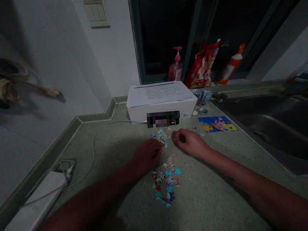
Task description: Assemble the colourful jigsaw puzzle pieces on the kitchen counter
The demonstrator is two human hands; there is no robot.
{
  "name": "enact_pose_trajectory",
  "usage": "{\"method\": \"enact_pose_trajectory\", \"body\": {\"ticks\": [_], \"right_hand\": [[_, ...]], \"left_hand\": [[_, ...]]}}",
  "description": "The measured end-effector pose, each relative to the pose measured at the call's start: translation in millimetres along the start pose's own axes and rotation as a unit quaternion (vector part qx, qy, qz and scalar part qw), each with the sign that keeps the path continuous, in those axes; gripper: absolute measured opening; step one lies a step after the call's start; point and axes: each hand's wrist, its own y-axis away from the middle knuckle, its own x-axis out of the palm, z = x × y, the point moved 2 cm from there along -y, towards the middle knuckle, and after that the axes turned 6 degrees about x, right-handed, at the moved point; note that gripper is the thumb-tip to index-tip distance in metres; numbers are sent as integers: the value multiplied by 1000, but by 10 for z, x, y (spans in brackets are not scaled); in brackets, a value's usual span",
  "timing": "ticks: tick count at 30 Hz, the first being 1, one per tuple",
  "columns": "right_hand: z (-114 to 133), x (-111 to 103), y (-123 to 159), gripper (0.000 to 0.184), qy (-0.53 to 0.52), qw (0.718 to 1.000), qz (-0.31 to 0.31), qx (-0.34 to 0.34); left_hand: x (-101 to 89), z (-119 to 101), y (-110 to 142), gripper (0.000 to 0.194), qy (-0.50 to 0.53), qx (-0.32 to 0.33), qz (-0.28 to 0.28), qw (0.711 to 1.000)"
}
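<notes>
The counter (118, 207) held puzzle pieces (166, 182) before a white box (161, 109). My left hand (146, 155) and right hand (192, 143) curled their fingers inward; I couldn't tell whether they pinched anything.

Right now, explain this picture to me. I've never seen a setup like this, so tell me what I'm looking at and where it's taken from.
There is no machine here. This is a single view from a camera worn on a person's head, looking forward and down, so the two bare arms are the wearer's own. The left hand and right hand are over a speckled countertop, just beyond a scatter of jigsaw pieces. More pieces lie between and ahead of the hands, near a white box topped with papers. A colourful cartoon picture lies to the right, beside a steel sink. The right fingers seem to pinch something small, but the view is too dark to say what either hand holds.
</notes>
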Motion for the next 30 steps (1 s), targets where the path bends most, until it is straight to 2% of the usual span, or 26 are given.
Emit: {"method": "enact_pose_trajectory", "body": {"ticks": [5, 10, 16, 19, 22, 30], "right_hand": [[134, 110, 79, 13, -163, 986, 29, 22], [266, 224, 171, 15, -242, 967, 52, 57], [306, 259, 219, 13, -274, 957, 73, 59], [307, 257, 227, 13, -274, 958, 71, 44], [310, 260, 233, 15, -275, 959, 58, 31], [291, 288, 243, 14, -289, 955, 61, 25]], "left_hand": [[-16, -8, 7, 18, -3, -38, 12, 999], [-40, -23, 6, 24, -9, -77, 42, 996], [-45, -35, -2, 14, -10, -76, 64, 995], [-46, -33, -5, 9, -4, -44, 40, 998], [-54, -39, -7, 12, 6, -21, 27, 999], [-64, -42, -7, 12, 19, -42, 38, 998]]}}
